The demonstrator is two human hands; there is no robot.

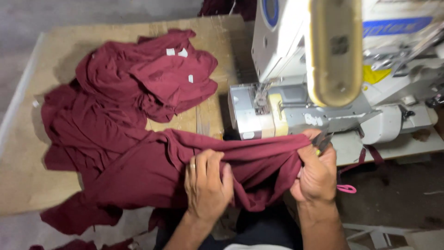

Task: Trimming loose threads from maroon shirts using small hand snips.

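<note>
Sewing machine (296, 106): top and right side cut off by the frame; blurred cream lamp head (335, 51) covers its middle. Needle area left of the lamp is too small to make out. Below the machine, left hand (207, 185) fingertips are buried in the maroon fabric (138, 157). Right hand (317, 173) holds a small dark tool (321, 141), probably thread snips; mostly hidden by fingers and cloth. Fabric runs off the bottom edge, left of the machine. Pink item (347, 188) under the machine's base: unidentifiable.
</note>
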